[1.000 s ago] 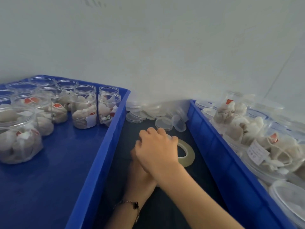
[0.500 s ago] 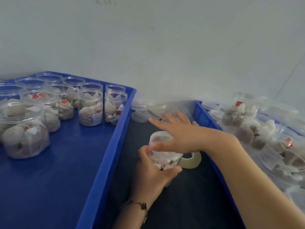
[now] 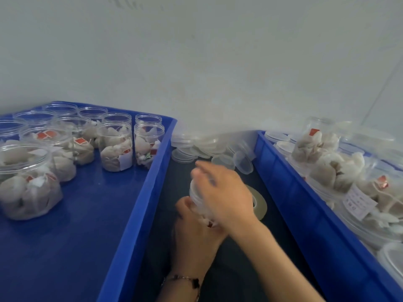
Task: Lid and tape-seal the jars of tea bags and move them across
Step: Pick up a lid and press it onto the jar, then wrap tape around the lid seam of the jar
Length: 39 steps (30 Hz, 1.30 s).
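Head view. A clear jar (image 3: 199, 202) of tea bags is held above the dark desk (image 3: 235, 269), in the gap between two blue trays. The left hand (image 3: 194, 240) grips the jar from below, thumb up along its left side; a bracelet (image 3: 187, 280) sits on that wrist. The right hand (image 3: 226, 192) lies over the top of the jar, fingers curled down around the lid end; the fingers are motion-blurred, so the exact hold on the lid cannot be told. A tape roll (image 3: 258, 203) lies flat on the desk just behind the right hand, partly hidden by it. Loose clear lids (image 3: 196, 149) are heaped at the far end of the desk against the wall. The left tray (image 3: 139, 205) holds upright jars (image 3: 115, 147) of tea bags, grouped at its far end. The right tray (image 3: 305, 214) holds more jars (image 3: 327, 162) of tea bags, packed close, some lying tilted.
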Available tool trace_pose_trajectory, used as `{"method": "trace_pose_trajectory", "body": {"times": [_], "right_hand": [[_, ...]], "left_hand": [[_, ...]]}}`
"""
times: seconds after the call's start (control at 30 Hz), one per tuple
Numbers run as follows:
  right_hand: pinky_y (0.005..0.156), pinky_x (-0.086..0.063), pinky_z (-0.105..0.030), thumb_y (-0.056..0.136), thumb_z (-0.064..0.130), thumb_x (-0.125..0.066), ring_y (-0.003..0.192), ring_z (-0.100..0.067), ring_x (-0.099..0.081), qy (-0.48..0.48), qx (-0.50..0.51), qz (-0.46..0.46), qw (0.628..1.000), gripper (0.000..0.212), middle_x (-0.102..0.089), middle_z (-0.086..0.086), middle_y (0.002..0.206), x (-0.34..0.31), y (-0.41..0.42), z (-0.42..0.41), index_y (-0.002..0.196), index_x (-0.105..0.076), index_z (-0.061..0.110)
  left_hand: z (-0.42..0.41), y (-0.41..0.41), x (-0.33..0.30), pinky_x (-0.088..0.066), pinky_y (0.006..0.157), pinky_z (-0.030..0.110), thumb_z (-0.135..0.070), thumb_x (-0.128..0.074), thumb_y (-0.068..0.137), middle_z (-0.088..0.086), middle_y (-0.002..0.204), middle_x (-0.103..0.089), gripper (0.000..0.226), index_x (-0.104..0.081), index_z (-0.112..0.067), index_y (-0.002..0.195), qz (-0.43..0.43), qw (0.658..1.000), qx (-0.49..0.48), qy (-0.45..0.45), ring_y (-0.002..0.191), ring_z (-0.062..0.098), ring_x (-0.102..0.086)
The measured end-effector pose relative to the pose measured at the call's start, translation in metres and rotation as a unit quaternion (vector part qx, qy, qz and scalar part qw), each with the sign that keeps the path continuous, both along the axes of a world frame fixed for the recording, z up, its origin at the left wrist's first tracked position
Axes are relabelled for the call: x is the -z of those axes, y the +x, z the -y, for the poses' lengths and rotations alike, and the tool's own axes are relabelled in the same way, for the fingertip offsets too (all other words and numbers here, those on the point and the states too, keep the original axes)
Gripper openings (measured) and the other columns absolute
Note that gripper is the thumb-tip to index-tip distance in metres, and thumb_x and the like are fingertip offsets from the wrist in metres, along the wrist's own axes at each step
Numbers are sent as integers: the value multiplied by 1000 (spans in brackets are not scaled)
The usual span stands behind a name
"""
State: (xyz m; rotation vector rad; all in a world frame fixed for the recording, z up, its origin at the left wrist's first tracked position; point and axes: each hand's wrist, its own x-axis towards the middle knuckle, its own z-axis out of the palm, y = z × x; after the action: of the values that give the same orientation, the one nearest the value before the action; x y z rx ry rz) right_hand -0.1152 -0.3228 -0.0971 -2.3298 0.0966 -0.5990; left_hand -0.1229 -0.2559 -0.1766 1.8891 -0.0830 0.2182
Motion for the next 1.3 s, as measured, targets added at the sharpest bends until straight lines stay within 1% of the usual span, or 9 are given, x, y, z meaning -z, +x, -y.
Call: {"method": "trace_pose_trajectory", "body": {"times": [0.07, 0.23, 0.33, 0.47, 0.63, 0.77, 1.0, 1.13, 1.3], "right_hand": [[86, -39, -18, 93, 40, -45, 117, 0, -51, 228, 17, 46, 972, 34, -59, 31, 115, 5, 7, 28, 122, -60, 35], [115, -17, -39, 94, 52, -45, 146, -17, -8, -138, 46, -238, 960, 71, -22, 2, 156, 67, 5, 85, 151, -17, 22], [98, -38, -26, 89, 59, -47, 123, -10, -40, -239, 42, -188, 952, 60, -44, 9, 135, 89, -2, 91, 138, -41, 26], [54, -29, -19, 73, 68, -61, 73, -2, -42, -247, 46, -186, 950, 41, -48, 14, 88, 75, -16, 82, 85, -44, 33], [84, -44, -24, 85, 55, -58, 104, -3, -48, -241, -23, -217, 946, 55, -47, 17, 116, 63, -31, 83, 132, -37, 36], [80, -52, -29, 80, 42, -64, 86, -5, -55, -135, -60, -248, 957, 26, -52, 14, 102, 40, -39, 85, 103, -57, 34], [77, -53, -25, 70, 60, -67, 87, -3, -57, -104, -23, -241, 965, 46, -53, 18, 97, 30, -49, 89, 110, -49, 45], [76, -55, -27, 84, 22, -67, 83, 5, -60, -36, -39, -164, 985, 26, -63, 21, 88, 24, -53, 100, 99, -60, 42], [57, -49, -26, 76, -7, -61, 70, -3, -59, -25, 15, -22, 999, 43, -64, 16, 73, 24, -58, 97, 69, -62, 35]], "left_hand": [[0, 1, -1, -35, 56, 14, -61, -77, 41, -23, 95, -43, 90, -19, -42, 107, -9, 998, -26, -57, 77, -3, -46], [-4, 1, 2, -40, 102, 36, -59, -71, 51, 10, 146, -32, 119, -18, -6, 144, 68, 997, -29, -38, 129, 21, -39], [-9, -1, -3, -48, 79, 48, -71, -48, 62, 18, 122, -50, 101, -43, -1, 136, 125, 977, -115, 130, 103, 38, -55], [-12, -1, -9, -40, 70, 29, -65, -51, 70, -2, 112, -34, 97, -21, -18, 150, 95, 982, -115, 114, 98, 25, -54], [-7, 1, -1, -42, 63, 14, -25, -67, 84, -3, 107, -48, 42, -49, -25, 121, 90, 987, -130, 42, 87, 16, -58], [-5, -1, 3, -35, 50, 8, -25, -66, 84, -15, 77, -50, 28, -42, -35, 75, 99, 988, -65, 100, 69, -4, -51], [1, -10, 4, -49, 76, 19, -38, -50, 92, -29, 85, -50, 25, -65, -34, 112, 132, 979, 28, 154, 80, -10, -51], [0, -13, -6, -40, 76, 2, -46, -48, 89, -36, 91, -49, 22, -44, -61, 104, 64, 992, 69, 82, 81, -26, -50], [-1, -12, -9, -35, 82, 3, -48, -45, 91, -39, 97, -43, 33, -43, -53, 124, 13, 993, 104, 52, 80, -31, -40]]}}
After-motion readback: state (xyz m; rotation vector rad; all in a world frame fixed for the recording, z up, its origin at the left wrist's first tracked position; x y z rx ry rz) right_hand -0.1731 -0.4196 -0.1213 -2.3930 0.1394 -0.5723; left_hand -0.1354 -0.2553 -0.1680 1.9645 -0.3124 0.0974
